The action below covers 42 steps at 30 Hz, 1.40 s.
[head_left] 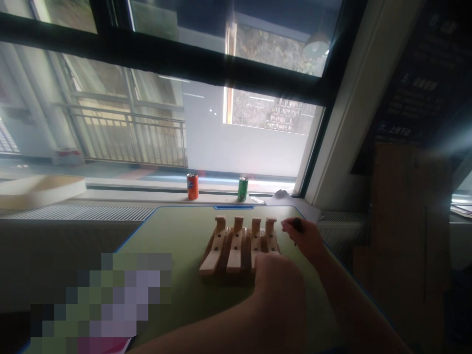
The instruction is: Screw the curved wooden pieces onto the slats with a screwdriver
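A wooden rack [236,243] with several upright pegs lies on a green mat [177,275] in front of me. My left hand [276,280] rests against the rack's near right corner; its fingers are tucked out of sight. Beside the rack's far right end, my right hand [302,236] is closed around a small dark object [296,225] that I cannot name.
An orange can [192,186] and a green can [242,189] stand on the window sill behind the mat. A cardboard sheet [405,236] leans at the right. A vent grille [77,212] runs along the left. A blurred patch covers the lower left.
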### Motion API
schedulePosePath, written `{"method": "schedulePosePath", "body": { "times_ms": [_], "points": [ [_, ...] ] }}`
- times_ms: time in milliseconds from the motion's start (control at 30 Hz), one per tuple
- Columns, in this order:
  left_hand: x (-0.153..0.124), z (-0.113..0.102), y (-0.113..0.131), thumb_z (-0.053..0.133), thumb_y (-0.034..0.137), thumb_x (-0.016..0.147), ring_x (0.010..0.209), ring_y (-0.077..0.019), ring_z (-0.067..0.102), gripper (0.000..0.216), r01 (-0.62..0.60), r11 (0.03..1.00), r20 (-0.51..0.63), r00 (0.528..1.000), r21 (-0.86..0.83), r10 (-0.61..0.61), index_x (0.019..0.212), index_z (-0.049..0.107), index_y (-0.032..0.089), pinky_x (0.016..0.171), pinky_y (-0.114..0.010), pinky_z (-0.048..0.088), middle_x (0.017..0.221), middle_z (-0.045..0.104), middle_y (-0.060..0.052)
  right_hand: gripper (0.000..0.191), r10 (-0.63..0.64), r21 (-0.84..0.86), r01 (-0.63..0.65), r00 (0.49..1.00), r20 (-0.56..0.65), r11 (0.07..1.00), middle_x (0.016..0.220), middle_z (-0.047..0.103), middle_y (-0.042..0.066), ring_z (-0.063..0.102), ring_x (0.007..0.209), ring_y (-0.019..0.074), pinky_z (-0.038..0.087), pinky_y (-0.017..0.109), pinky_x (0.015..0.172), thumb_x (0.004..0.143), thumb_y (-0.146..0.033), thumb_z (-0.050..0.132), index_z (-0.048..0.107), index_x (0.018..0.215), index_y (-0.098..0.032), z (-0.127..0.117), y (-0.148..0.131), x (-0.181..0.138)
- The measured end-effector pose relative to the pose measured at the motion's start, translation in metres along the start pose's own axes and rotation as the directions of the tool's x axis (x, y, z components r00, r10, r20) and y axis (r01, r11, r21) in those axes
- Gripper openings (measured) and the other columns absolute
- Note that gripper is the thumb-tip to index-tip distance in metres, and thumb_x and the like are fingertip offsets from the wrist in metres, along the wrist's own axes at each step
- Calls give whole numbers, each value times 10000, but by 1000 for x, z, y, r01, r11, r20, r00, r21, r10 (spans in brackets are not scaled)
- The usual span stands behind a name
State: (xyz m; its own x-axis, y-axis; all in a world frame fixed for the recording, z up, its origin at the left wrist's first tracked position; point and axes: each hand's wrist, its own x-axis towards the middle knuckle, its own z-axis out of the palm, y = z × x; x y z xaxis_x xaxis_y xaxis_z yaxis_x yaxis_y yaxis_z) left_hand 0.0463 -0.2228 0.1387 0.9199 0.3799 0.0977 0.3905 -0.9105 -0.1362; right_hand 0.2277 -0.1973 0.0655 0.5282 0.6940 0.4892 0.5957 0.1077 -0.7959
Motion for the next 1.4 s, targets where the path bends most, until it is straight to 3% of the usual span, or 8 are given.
{"method": "schedulePosePath", "body": {
  "times_ms": [67, 167, 300, 400, 500, 600, 867, 1400],
  "points": [
    [1, -6, -3, 677, 193, 628, 707, -308, 624, 180, -18, 999, 107, 994, 42, 13, 772, 681, 86, 550, -354, 449, 744, 636, -142, 249, 39, 162, -39, 999, 3, 986, 642, 595, 10, 512, 503, 115, 402, 240, 449, 698, -388, 615, 618, 817, -169, -5, -10, 8],
    [5, -11, -9, 641, 176, 662, 714, -301, 634, 190, 1, 1000, 147, 989, 25, -4, 838, 674, 112, 543, -352, 460, 745, 637, -121, 268, -34, 315, -21, 985, 169, 949, 734, 586, 35, 543, 587, 126, 436, 249, 508, 781, -383, 494, 585, 908, -165, -16, -47, 22],
    [12, -8, -11, 578, 185, 722, 723, -314, 631, 176, -2, 1000, 190, 982, 0, 2, 840, 667, 89, 542, -378, 465, 762, 637, -139, 277, -162, -58, 213, 869, 467, 975, 834, 631, 47, 579, 743, 166, 461, 283, 639, 770, -407, 559, 634, 912, -181, -35, -113, 38],
    [18, -4, -10, 477, 135, 779, 716, -288, 626, 194, -1, 999, 236, 972, -50, 12, 785, 667, 97, 553, -368, 456, 748, 635, -128, 268, -204, -244, 382, 819, 536, 891, 859, 644, 37, 578, 721, 152, 448, 261, 612, 746, -417, 595, 657, 887, -198, -43, -140, 44],
    [21, -3, -10, 421, 76, 791, 735, -271, 626, 250, 45, 996, 297, 955, -77, -21, 804, 669, 103, 579, -346, 440, 751, 636, -129, 305, -243, -318, 428, 840, 486, 846, 849, 652, 12, 585, 698, 133, 444, 237, 588, 756, -351, 599, 622, 1043, -250, -45, -138, 47],
    [21, -3, -11, 438, 65, 783, 717, -243, 618, 242, 96, 992, 329, 942, -82, -64, 851, 666, 106, 580, -307, 409, 730, 632, -126, 355, -210, -324, 435, 812, 545, 840, 867, 667, 0, 604, 726, 135, 457, 241, 627, 770, -313, 590, 584, 1125, -293, -42, -122, 49],
    [10, 12, -10, 457, 105, 794, 596, -165, 546, 198, 112, 994, 135, 985, -4, -111, 824, 651, 78, 533, -238, 311, 637, 587, -105, 196, -229, -331, 523, 742, 630, 785, 842, 666, 13, 604, 703, 136, 443, 255, 650, 766, -304, 601, 634, 943, -227, -21, -106, 55],
    [11, 7, 0, 432, 86, 777, 671, -277, 601, 237, 120, 990, 193, 972, 77, -133, 875, 647, 65, 556, -356, 407, 738, 628, -162, 171, -261, -342, 568, 727, 635, 748, 800, 654, -1, 576, 668, 116, 416, 233, 596, 775, -316, 588, 623, 915, -224, -15, -100, 57]
  ]
}}
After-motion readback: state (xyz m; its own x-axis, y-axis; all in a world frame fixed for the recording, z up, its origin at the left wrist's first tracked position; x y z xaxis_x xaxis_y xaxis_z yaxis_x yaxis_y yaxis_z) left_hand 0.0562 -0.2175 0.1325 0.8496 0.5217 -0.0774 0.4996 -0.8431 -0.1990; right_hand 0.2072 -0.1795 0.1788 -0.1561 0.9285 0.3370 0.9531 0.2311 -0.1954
